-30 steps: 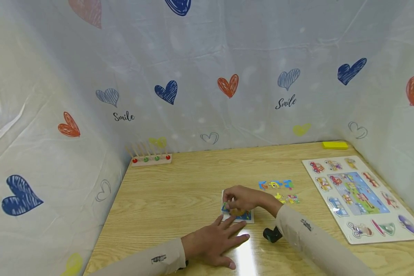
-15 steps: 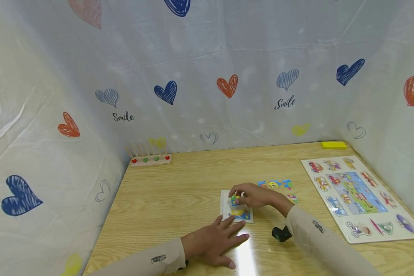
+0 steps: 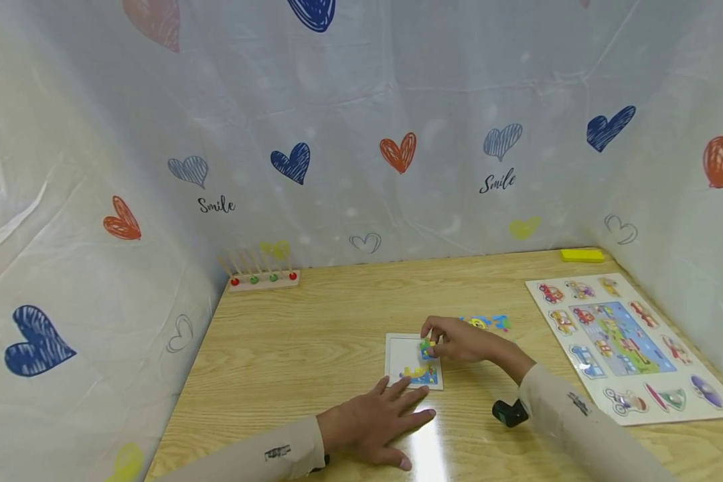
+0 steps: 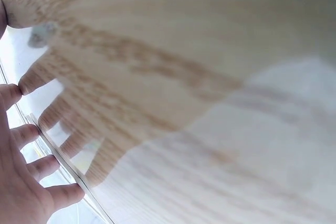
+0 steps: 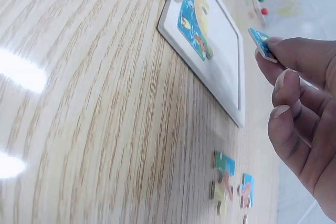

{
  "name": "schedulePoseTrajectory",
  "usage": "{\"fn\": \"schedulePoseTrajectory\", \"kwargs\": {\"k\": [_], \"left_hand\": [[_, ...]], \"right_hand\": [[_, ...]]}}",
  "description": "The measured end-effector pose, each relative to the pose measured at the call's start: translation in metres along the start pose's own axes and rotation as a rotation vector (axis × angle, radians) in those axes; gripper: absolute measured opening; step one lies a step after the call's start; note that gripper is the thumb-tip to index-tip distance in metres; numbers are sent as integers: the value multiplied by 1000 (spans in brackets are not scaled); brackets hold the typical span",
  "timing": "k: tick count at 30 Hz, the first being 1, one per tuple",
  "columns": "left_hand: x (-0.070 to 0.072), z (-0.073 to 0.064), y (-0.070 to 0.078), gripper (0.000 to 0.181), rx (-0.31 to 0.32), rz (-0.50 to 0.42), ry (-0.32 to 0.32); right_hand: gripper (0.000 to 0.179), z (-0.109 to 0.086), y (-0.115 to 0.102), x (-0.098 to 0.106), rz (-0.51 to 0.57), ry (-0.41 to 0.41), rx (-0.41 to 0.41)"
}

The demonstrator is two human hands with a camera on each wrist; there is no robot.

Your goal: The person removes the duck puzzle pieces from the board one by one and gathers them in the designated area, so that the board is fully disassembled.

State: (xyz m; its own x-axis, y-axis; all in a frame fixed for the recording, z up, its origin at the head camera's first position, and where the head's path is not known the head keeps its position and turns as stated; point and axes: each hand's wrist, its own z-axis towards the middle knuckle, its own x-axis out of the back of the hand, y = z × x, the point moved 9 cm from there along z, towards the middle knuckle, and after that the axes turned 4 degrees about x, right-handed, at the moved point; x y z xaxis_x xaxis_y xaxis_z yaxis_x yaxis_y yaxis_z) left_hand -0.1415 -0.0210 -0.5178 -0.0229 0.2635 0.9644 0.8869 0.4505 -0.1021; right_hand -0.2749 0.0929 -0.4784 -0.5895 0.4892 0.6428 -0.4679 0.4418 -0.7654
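Observation:
My right hand (image 3: pixel 462 340) pinches a small blue-and-green jigsaw piece (image 5: pixel 261 45) between thumb and index finger, above the right side of a white puzzle tray (image 3: pixel 395 355). Its other fingers curl loosely below. Joined blue-and-yellow jigsaw pieces (image 5: pixel 193 22) lie along the tray's near side; bare white base shows beyond them. My left hand (image 3: pixel 378 422) lies with fingers spread, its fingertips on the tray's near edge, partly covering the joined pieces. In the left wrist view that hand (image 4: pixel 31 171) shows at the lower left, mirrored on the shiny tabletop.
Loose jigsaw pieces (image 3: pixel 488 323) lie right of the tray, partly behind my right hand. A large picture-puzzle board (image 3: pixel 614 381) covers the table's right side. A yellow block (image 3: pixel 582 256) sits at the back right; a wooden peg stand (image 3: pixel 265 284) with red and green beads at the back left.
My right hand has moved right across the tray, lifting the jigsaw piece away from its left part, where white base now shows. My left hand has stayed in place.

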Motion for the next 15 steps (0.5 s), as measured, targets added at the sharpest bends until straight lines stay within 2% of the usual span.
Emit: {"fn": "schedulePoseTrajectory", "kwargs": {"k": [5,9,15], "left_hand": [[2,-1,2,82,-2,30,23],[2,-1,1,82,3,16,10],[0,0,1,82,3,-3,-8]], "right_hand": [[23,-11,5,7,-13,39,16],[27,-19,7,12,-25,60,23],[30,-29,13,16,-30,81,-12]]}}
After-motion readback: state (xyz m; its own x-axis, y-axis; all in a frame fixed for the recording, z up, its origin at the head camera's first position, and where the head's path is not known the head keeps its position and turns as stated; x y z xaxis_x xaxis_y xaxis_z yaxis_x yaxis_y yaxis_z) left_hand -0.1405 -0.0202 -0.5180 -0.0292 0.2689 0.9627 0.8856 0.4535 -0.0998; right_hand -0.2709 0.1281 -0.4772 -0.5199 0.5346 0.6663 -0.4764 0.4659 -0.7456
